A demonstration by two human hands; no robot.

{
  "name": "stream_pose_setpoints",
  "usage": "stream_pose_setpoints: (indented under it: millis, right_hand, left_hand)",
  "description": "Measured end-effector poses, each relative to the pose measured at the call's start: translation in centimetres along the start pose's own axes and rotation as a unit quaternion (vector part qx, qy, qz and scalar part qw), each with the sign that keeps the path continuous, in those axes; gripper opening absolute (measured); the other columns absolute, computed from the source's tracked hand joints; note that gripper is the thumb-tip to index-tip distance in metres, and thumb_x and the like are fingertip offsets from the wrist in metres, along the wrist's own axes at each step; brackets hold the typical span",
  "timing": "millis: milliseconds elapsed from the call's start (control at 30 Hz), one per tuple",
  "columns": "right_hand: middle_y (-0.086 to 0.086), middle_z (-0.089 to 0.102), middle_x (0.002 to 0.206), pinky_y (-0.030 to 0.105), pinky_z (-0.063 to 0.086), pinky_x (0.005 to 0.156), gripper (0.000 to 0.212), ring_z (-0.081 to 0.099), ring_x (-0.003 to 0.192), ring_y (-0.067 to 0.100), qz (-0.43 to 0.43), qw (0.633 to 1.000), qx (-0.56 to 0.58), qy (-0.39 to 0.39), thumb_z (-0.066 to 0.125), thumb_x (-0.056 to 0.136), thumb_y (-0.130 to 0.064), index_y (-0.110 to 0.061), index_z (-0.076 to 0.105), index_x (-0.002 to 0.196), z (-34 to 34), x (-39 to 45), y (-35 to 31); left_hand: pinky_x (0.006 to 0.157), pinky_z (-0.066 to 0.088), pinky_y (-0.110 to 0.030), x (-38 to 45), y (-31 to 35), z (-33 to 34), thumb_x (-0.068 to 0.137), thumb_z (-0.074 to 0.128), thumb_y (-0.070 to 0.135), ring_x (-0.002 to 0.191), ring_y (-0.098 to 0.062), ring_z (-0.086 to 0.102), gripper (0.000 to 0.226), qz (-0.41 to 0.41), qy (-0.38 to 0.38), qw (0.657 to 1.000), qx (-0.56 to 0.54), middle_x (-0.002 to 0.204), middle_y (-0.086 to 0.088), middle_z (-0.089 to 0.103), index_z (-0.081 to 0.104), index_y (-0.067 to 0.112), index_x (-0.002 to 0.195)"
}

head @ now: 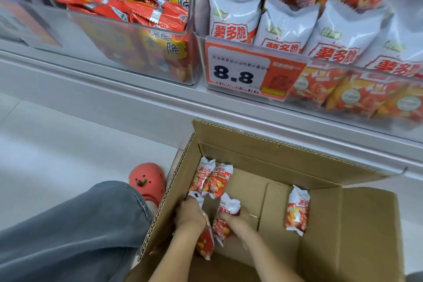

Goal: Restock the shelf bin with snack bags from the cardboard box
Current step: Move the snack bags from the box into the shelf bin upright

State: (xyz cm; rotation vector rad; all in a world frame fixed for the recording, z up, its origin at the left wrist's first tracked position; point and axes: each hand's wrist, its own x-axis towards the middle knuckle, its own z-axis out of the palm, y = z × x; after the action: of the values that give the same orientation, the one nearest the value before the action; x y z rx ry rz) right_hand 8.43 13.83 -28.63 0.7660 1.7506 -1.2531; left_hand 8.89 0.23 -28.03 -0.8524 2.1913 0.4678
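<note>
Both hands inside the cardboard box, each gripping a snack bag.

Left hand [190, 214] is curled round a red-and-white snack bag [205, 244] near the box's left wall; right hand [237, 218] clasps a second bag [225, 217] just beside it. Two more bags [211, 178] lie together at the far left corner of the cardboard box [366, 224], and a single bag [296, 210] leans against the right inner flap. The box stands on the floor below the shelf. Above, the clear shelf bin [343, 89] holds matching bags, fronted by a price tag [238, 71] reading 8.8. A red clog [147, 182] and a grey trouser leg [75, 229] sit left of the box.
</note>
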Motion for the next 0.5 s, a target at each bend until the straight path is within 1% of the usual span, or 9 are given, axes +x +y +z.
stream_pose_setpoints:
  millis: [67, 100, 167, 233, 267, 300, 367, 400, 500]
  right_hand:
    - [-0.004, 0.067, 0.103, 0.040, 0.058, 0.079, 0.041, 0.065, 0.092, 0.015, 0.017, 0.999, 0.023, -0.020, 0.077, 0.071, -0.029, -0.029, 0.054, 0.106, -1.0, -1.1, -0.2]
    - [-0.003, 0.066, 0.108, 0.038, 0.058, 0.072, 0.049, 0.064, 0.095, 0.015, 0.025, 0.999, 0.036, -0.032, 0.079, 0.072, -0.030, -0.028, 0.051, 0.112, -1.4, -1.6, -0.3]
    - [-0.003, 0.066, 0.110, 0.034, 0.055, 0.065, 0.048, 0.064, 0.095, 0.014, 0.028, 0.996, 0.062, -0.064, 0.078, 0.076, -0.028, -0.025, 0.052, 0.116, -2.3, -2.5, -0.5]
    - [-0.005, 0.068, 0.105, 0.038, 0.055, 0.072, 0.045, 0.064, 0.090, 0.011, 0.027, 0.994, 0.065, -0.086, 0.076, 0.080, -0.026, -0.025, 0.053, 0.118, -3.4, -3.2, -0.7]
    - [-0.005, 0.068, 0.103, 0.040, 0.054, 0.076, 0.044, 0.063, 0.089, 0.010, 0.024, 0.993, 0.065, -0.095, 0.074, 0.081, -0.026, -0.025, 0.052, 0.120, -3.9, -3.5, -0.7]
    - [-0.005, 0.067, 0.104, 0.042, 0.054, 0.078, 0.045, 0.063, 0.089, 0.011, 0.020, 0.992, 0.067, -0.102, 0.073, 0.083, -0.026, -0.025, 0.050, 0.122, -4.5, -3.8, -0.7]
    - [-0.002, 0.068, 0.109, 0.043, 0.051, 0.079, 0.046, 0.064, 0.096, 0.015, 0.018, 0.990, 0.079, -0.114, 0.069, 0.085, -0.027, -0.026, 0.047, 0.126, -5.3, -4.6, -1.0]
    - [0.000, 0.068, 0.112, 0.044, 0.050, 0.079, 0.046, 0.064, 0.099, 0.017, 0.018, 0.988, 0.088, -0.125, 0.068, 0.086, -0.029, -0.026, 0.046, 0.127, -5.6, -5.2, -1.2]
    - [0.007, 0.071, 0.110, 0.041, 0.055, 0.076, 0.037, 0.069, 0.098, 0.022, 0.005, 0.975, 0.121, -0.185, 0.059, 0.092, -0.034, -0.020, 0.050, 0.125, -6.8, -7.9, -2.4]
  left_hand:
    - [0.091, 0.049, -0.029, -0.9, -0.2, -0.6, 0.085, 0.064, 0.017, 0.115, -0.024, 0.058, 0.037, 0.007, -0.018, 1.000, -0.023, 0.124, -0.009, 0.061, 0.056, 0.011, 0.120]
    - [0.091, 0.050, -0.028, -0.9, -0.5, -0.5, 0.083, 0.064, 0.019, 0.113, -0.024, 0.059, 0.039, 0.008, -0.015, 0.999, -0.041, 0.123, -0.009, 0.061, 0.056, 0.012, 0.121]
    - [0.089, 0.050, -0.029, -1.0, -0.9, -0.2, 0.080, 0.065, 0.021, 0.111, -0.024, 0.059, 0.045, 0.022, -0.012, 0.996, -0.081, 0.118, -0.006, 0.062, 0.054, 0.014, 0.123]
    - [0.076, 0.047, -0.020, -2.0, -0.7, -0.6, 0.080, 0.066, 0.014, 0.102, -0.021, 0.061, 0.031, 0.047, -0.040, 0.990, -0.126, 0.099, 0.001, 0.059, 0.052, 0.014, 0.108]
    - [0.070, 0.044, -0.016, -2.4, -0.6, -0.9, 0.079, 0.067, 0.008, 0.096, -0.018, 0.061, 0.029, 0.056, -0.064, 0.986, -0.146, 0.093, 0.001, 0.055, 0.048, 0.015, 0.100]
    - [0.071, 0.043, -0.015, -2.6, -0.5, -0.9, 0.077, 0.069, 0.004, 0.095, -0.016, 0.059, 0.036, 0.070, -0.085, 0.980, -0.164, 0.095, 0.000, 0.054, 0.045, 0.015, 0.101]
    - [0.081, 0.045, -0.020, -3.5, -0.3, -1.7, 0.072, 0.075, 0.003, 0.102, -0.017, 0.056, 0.059, 0.086, -0.112, 0.969, -0.201, 0.110, -0.004, 0.056, 0.038, 0.012, 0.117]
    - [0.082, 0.046, -0.022, -4.0, -0.1, -2.3, 0.071, 0.077, 0.005, 0.102, -0.017, 0.056, 0.061, 0.090, -0.120, 0.963, -0.222, 0.112, -0.004, 0.057, 0.039, 0.010, 0.119]
    - [0.078, 0.048, -0.023, -5.5, 0.9, -4.7, 0.073, 0.078, 0.011, 0.098, -0.014, 0.061, 0.041, 0.123, -0.152, 0.935, -0.297, 0.112, -0.004, 0.066, 0.059, 0.012, 0.109]
